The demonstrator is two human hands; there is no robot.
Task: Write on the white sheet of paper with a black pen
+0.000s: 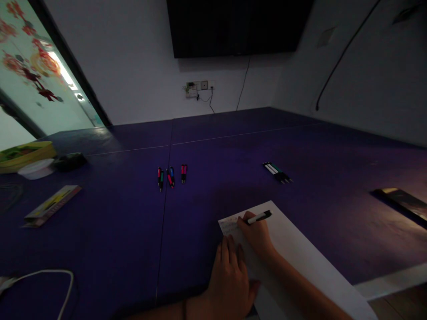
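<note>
The right hand (258, 235) pinches a pen (259, 217) at the paper's (300, 253) far corner; the left hand (230, 280) lies flat, fingers open, steadying it.

Sheet of paper (300, 253) cut off at the bottom edge, its lower part lost under both forearms. Writing near the top corner too faint and small to read. Pen (259, 217) tip hidden behind the right hand (258, 238). White cable (50, 278) and yellow tray (23, 155) clipped at the left edge. Lettering on the flat box (51, 205) unreadable.
</note>
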